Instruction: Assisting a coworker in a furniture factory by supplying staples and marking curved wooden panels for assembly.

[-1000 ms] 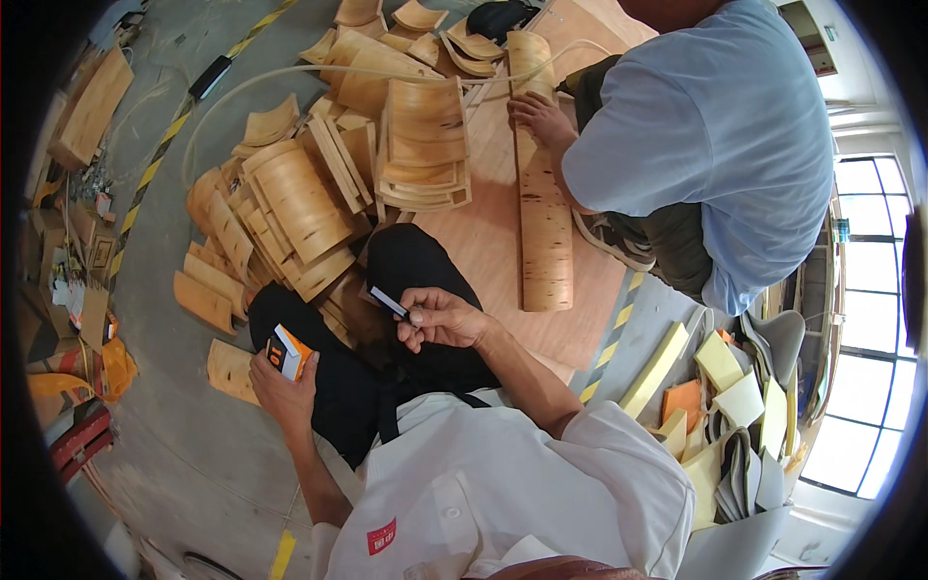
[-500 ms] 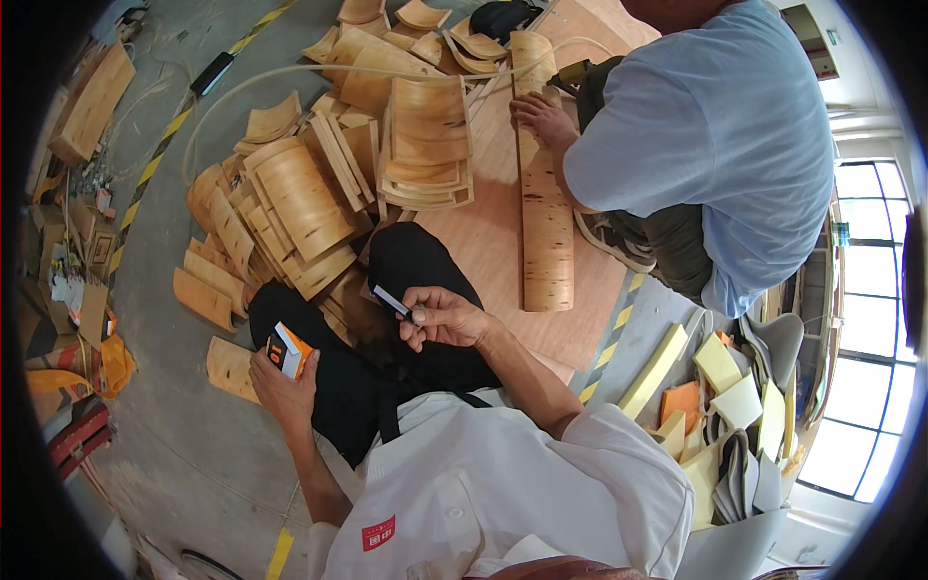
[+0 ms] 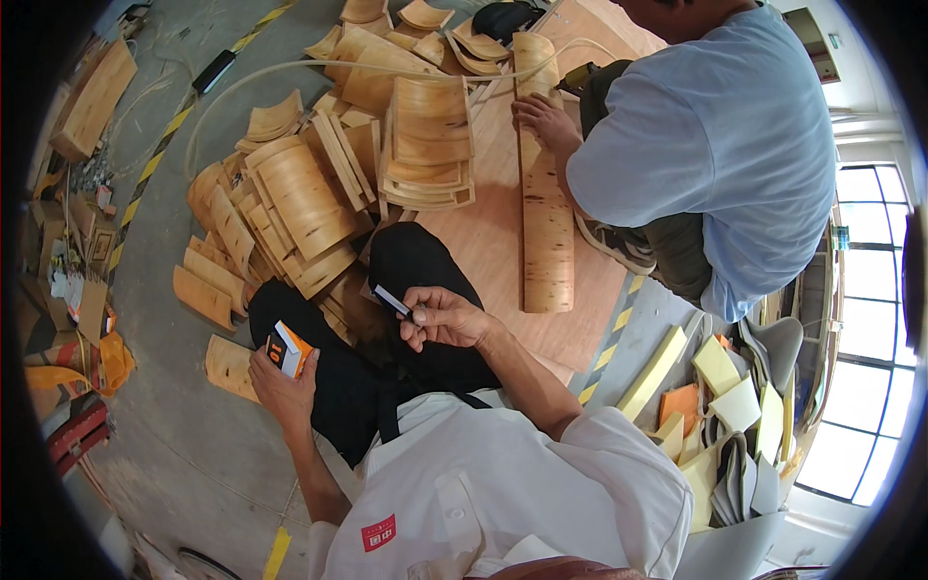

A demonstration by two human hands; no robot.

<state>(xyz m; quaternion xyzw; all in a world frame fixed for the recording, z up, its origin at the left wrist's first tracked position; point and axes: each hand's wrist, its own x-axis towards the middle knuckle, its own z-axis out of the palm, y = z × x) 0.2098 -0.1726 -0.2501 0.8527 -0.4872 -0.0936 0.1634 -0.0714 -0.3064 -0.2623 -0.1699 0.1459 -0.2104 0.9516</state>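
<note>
Left grip (image 3: 283, 390): closed round a small box (image 3: 290, 354), orange, white and black. You have the thumb on its right side, fingers along its left; it sits over your left thigh. A white flap or face shows on top; whether the lid stands open, can't tell.

Right grip (image 3: 443, 317): pinched on a slim strip (image 3: 391, 300), dark with a pale face, over your right thigh. The strip pokes out up and leftward from your fingertips, toward the box but well apart from it. Too small to say what it is.

Progress, as I judge it: box and strip are both in hand, each in its own grip, and the strip is outside the box. Not done: neither is set down, and neither touches any wood. How much else is left, can't judge.

Around the grips: a heap of curved wood pieces (image 3: 302, 198) lies ahead of both, and a single curved piece (image 3: 229, 367) just left of your left grip, on the floor (image 3: 184, 416). Ahead and right of your right grip, a co-worker (image 3: 710, 145) reaches onto a long curved board (image 3: 547, 232), which lies on a flat wood sheet (image 3: 474, 246). Foam offcuts (image 3: 738, 401) are farther right and nearer you.
</note>
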